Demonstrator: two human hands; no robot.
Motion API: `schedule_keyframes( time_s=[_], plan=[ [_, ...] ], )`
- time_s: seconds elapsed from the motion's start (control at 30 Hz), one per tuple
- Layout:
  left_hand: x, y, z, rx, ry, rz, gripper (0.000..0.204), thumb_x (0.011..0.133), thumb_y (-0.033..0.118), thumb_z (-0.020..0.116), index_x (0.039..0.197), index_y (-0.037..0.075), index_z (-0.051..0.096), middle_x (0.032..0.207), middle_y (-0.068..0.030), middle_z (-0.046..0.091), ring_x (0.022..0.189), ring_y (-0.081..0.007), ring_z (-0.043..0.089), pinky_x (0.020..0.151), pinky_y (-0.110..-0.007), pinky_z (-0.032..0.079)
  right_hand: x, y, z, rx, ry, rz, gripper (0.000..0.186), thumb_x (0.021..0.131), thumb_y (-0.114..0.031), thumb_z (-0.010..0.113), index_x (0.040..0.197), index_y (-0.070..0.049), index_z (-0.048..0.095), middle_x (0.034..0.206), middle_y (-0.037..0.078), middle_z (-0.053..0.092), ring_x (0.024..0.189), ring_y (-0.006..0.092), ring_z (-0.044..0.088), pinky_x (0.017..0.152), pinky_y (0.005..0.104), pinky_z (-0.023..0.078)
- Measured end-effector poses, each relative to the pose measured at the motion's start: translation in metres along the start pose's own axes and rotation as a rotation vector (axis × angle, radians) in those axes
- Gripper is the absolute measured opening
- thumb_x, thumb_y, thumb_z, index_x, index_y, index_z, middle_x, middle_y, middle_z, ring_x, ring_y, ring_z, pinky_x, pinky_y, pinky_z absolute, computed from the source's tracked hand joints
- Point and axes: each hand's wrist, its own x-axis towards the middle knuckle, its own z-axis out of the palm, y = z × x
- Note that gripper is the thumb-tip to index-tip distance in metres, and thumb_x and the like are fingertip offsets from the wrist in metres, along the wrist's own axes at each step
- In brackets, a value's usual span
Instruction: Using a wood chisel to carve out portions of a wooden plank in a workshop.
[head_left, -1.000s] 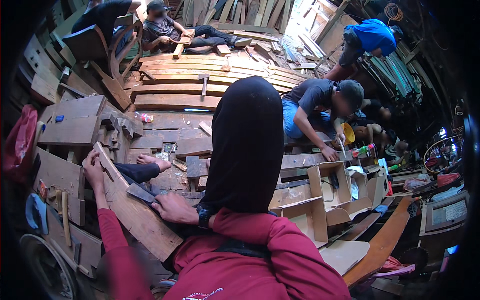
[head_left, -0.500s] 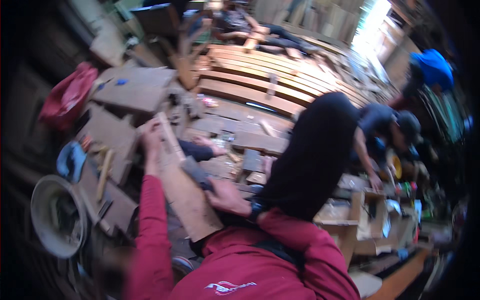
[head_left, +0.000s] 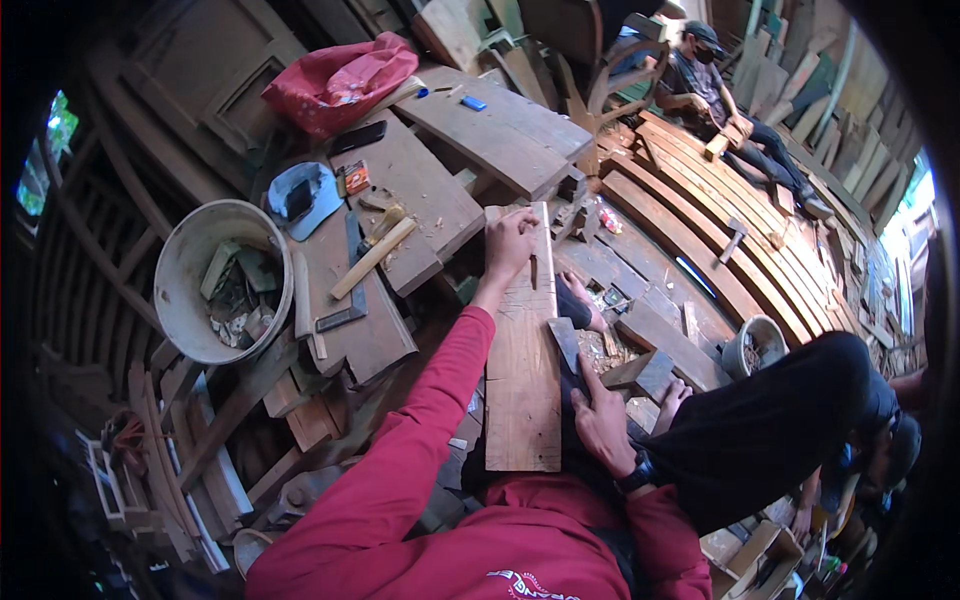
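A long wooden board (head_left: pixel 523 390) lies lengthwise in front of me, its near end at my waist. Over its far part my left hand (head_left: pixel 511 243) is closed with curled fingers. A thin dark strip (head_left: pixel 533 272) shows on the board just below those fingers; whether the hand holds it I cannot tell. Beside the board's right edge, my right hand (head_left: pixel 604 422) grips a dark flat tool (head_left: pixel 565 346), its index finger stretched along it. The tool's far end touches or nearly touches the board's edge; its exact kind is unclear.
On the left bench (head_left: pixel 440 205) lie a wooden-handled tool (head_left: pixel 375 258), a metal square (head_left: pixel 343 319), a phone (head_left: pixel 358 137) and a blue cap (head_left: pixel 303 200). A bucket of scraps (head_left: pixel 210 345) stands beside it. Long planks (head_left: pixel 690 235) and a hammer (head_left: pixel 733 240) lie far right; two other people sit nearby.
The view has swung right, so the bench and bucket show more fully. The board now points straight ahead. My right hand still grips the dark tool by the board's right edge.
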Motion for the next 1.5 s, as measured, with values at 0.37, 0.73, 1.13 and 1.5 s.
schedule_keyframes(
  time_s=[0.37,0.73,1.13,1.5],
  plan=[
    [-0.012,0.016,0.018,-0.107,0.045,0.003,0.016,0.078,0.0,0.06,0.088,0.003,0.073,0.096,-0.0148,0.072,0.088,-0.0314,0.069,0.078,-0.039,0.054,-0.001,0.019,0.005,-0.013,0.227,-0.143,0.048,0.093,-0.012,0.055,0.141,-0.009,0.051,0.085,0.033,0.063,0.071,0.0445,0.064,0.067,0.0464,0.049],
    [0.003,0.007,0.023,-0.067,0.0,0.032,0.016,0.08,0.003,0.061,0.091,0.005,0.073,0.107,-0.0128,0.071,0.092,-0.0299,0.069,0.084,-0.038,0.054,0.011,0.006,-0.009,-0.031,0.164,-0.006,0.061,0.076,-0.005,0.055,0.137,-0.007,0.054,0.106,0.03,0.066,0.074,0.0322,0.07,0.073,0.04,0.053],
    [-0.002,-0.007,0.013,-0.066,-0.022,-0.005,0.022,0.085,0.007,0.062,0.105,0.006,0.072,0.095,-0.0156,0.072,0.084,-0.0276,0.07,0.075,-0.037,0.054,0.005,0.022,0.002,-0.123,0.227,-0.166,0.063,0.078,-0.023,0.06,0.14,-0.02,0.053,0.075,0.028,0.064,0.068,0.0424,0.065,0.073,0.0526,0.054],
    [-0.002,0.002,0.016,-0.061,-0.104,-0.04,0.02,0.086,0.003,0.061,0.102,0.001,0.071,0.1,-0.0144,0.072,0.089,-0.0256,0.07,0.08,-0.034,0.054,0.011,0.042,0.008,-0.132,0.253,-0.214,0.06,0.078,-0.026,0.057,0.137,-0.016,0.057,0.074,0.027,0.063,0.065,0.0411,0.064,0.069,0.0507,0.053]
  ],
)
